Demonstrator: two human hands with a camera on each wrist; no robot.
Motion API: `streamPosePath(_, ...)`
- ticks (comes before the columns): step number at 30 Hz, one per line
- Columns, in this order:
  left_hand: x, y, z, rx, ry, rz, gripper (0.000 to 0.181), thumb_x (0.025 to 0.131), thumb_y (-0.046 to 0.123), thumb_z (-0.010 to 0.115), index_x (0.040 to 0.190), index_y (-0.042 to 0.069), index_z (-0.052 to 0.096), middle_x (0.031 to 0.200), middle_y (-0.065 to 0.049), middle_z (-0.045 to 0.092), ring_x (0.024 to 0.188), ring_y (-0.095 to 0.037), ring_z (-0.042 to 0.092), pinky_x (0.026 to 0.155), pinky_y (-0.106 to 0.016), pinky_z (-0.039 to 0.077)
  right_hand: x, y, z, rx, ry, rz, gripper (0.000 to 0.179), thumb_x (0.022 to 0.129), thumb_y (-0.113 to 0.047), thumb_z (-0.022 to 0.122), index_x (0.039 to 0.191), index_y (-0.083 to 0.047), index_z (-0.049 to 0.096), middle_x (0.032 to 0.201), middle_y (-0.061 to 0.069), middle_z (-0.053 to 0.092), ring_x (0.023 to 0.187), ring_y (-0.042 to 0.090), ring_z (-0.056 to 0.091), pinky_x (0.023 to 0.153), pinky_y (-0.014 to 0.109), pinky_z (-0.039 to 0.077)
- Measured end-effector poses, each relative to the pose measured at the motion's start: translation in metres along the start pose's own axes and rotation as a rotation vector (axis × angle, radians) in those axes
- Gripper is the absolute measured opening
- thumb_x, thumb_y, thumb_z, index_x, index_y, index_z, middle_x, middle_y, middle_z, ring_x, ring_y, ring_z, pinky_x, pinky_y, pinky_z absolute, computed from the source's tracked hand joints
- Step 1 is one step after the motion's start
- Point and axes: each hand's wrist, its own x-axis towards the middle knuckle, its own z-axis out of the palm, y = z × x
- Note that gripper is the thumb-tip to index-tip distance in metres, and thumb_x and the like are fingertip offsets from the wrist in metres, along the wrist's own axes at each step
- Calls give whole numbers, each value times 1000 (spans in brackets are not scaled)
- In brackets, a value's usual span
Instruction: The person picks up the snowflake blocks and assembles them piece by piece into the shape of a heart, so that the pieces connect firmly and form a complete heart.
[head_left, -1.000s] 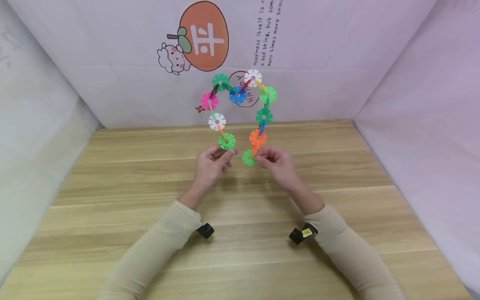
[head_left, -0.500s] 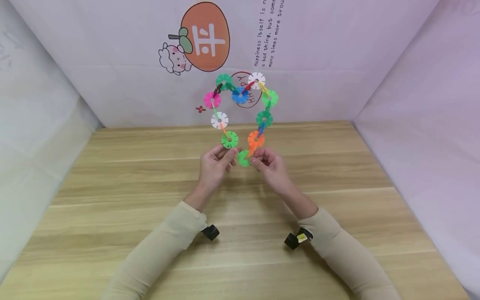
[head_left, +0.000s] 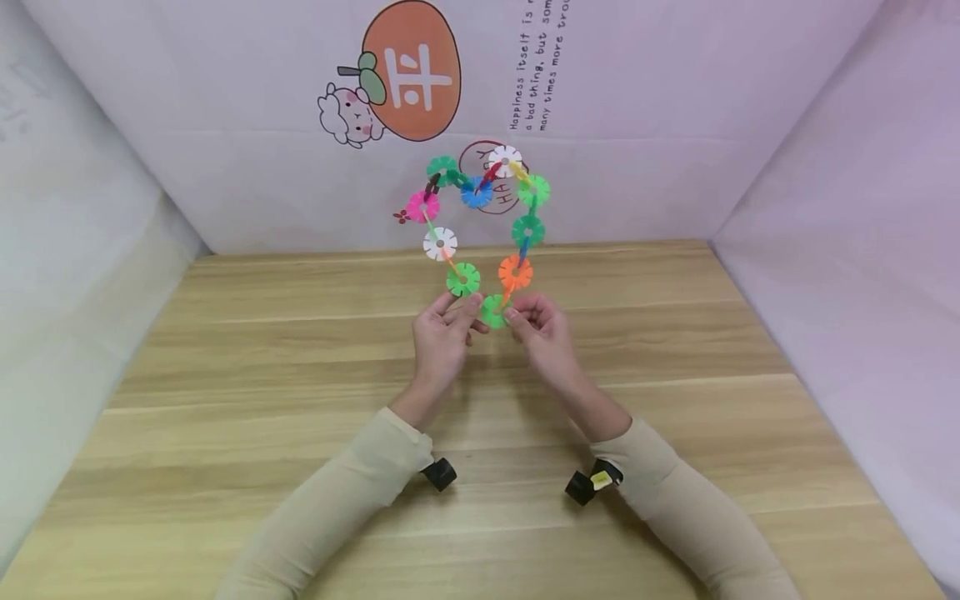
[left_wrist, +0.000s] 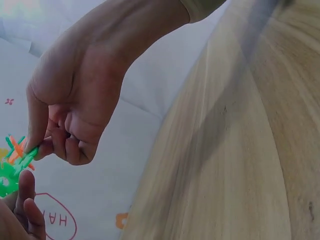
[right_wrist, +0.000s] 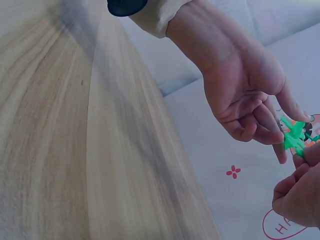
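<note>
A chain of notched plastic discs in several colours stands up in a heart-like shape in the head view, with a blue disc [head_left: 476,192] in its top dip. My left hand [head_left: 441,343] pinches the chain at its left end, just under a light green disc [head_left: 463,280]. My right hand [head_left: 549,340] pinches the other end by another light green disc [head_left: 495,312], below an orange disc [head_left: 516,272]. The two ends are close together. My left hand [right_wrist: 245,97] shows in the right wrist view, and my right hand [left_wrist: 75,100] in the left wrist view, its other fingers curled.
A wooden table [head_left: 480,533] lies under both arms. Behind it hangs a white printed cloth [head_left: 637,167], and pale cloth walls stand at left and right. A black wrist camera [head_left: 440,474] sits at the left sleeve, another wrist camera [head_left: 580,488] at the right.
My left hand has moved right with its end of the chain, closer to my right hand. The right hand shifted slightly left at first. Both hands keep their pinch.
</note>
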Motion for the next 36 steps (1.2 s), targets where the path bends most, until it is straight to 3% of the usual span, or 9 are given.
streamPosePath(4, 1, 5, -5, 36, -11, 18, 32, 92, 20, 75, 118, 2, 71, 85, -12, 75, 60, -15, 65, 50, -20, 42, 5, 0, -5, 35, -73, 15, 8, 98, 2, 60, 105, 6, 58, 81, 2, 58, 72, 13, 50, 65, 22, 44)
streamPosePath(11, 5, 11, -14, 94, -94, 55, 31, 95, 15, 72, 120, -2, 69, 98, -16, 75, 64, -16, 63, 51, -20, 41, 9, -4, -12, 16, -180, 54, 10, 96, -1, 66, 99, 8, 63, 82, 3, 68, 71, 13, 63, 71, 27, 56)
streamPosePath(17, 5, 14, -20, 153, -147, 51, 28, 96, 19, 72, 118, 2, 70, 98, -11, 76, 76, -35, 69, 56, -25, 50, 2, -12, -6, -25, -138, -11, 6, 96, 2, 64, 93, 4, 59, 77, 5, 59, 68, 15, 53, 65, 25, 48)
streamPosePath(21, 3, 14, -19, 121, -124, 81, 31, 95, 16, 72, 121, -1, 69, 103, -17, 74, 82, -25, 73, 62, -28, 56, -2, -13, 3, 41, -110, -29, 9, 97, 5, 61, 91, 1, 55, 76, 3, 55, 69, 14, 48, 65, 24, 43)
streamPosePath(26, -2, 14, -10, 51, -44, 107, 32, 96, 14, 71, 121, -5, 68, 104, -22, 72, 83, -14, 74, 66, -34, 59, -3, -13, 14, 134, -55, -39, 14, 97, 6, 59, 89, -4, 54, 73, 1, 53, 68, 12, 45, 63, 22, 41)
streamPosePath(30, -1, 14, -7, 39, -11, 96, 32, 96, 16, 71, 120, -5, 68, 100, -20, 74, 82, -15, 74, 69, -43, 60, 2, -11, 16, 169, -37, -52, 15, 97, 6, 58, 89, -5, 54, 75, 0, 53, 70, 12, 46, 64, 21, 41)
streamPosePath(34, 6, 14, -13, 76, -61, 31, 37, 95, 24, 73, 121, -2, 69, 99, -15, 75, 83, -19, 74, 73, -50, 58, 6, -7, 10, 174, -65, -47, 13, 98, 7, 58, 91, -4, 54, 77, 2, 54, 72, 13, 47, 66, 22, 42)
streamPosePath(36, 10, 15, -19, 90, -87, -23, 39, 95, 29, 72, 121, -1, 70, 99, -10, 76, 82, -20, 73, 70, -45, 60, 7, -5, 7, 173, -88, -46, 12, 98, 6, 58, 92, -3, 54, 78, 2, 53, 72, 14, 47, 66, 22, 42)
